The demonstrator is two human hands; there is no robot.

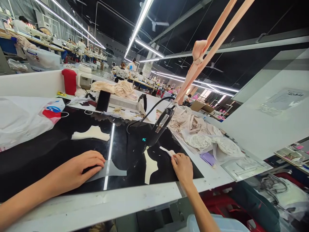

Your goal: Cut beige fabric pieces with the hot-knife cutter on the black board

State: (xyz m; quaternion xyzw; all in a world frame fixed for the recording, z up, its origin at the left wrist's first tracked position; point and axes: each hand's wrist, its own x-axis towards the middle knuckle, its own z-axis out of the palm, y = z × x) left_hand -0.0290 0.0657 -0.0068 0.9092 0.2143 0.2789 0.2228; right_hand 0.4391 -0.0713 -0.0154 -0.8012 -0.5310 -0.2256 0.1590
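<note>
My left hand [80, 169] lies loose on translucent grey film [116, 171]; right hand [182, 167] pinches slim white fabric [168, 151]; rectangular grey notice [281, 102] illegible.

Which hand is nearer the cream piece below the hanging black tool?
Right. The right hand is just right of the cream piece; the left hand is farther off, to its left.

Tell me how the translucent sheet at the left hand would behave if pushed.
The translucent sheet lies flat with crisp edges, so it is probably stiff. It looks thin, so likely light. The glossy black surface beneath may let it slide.
</note>
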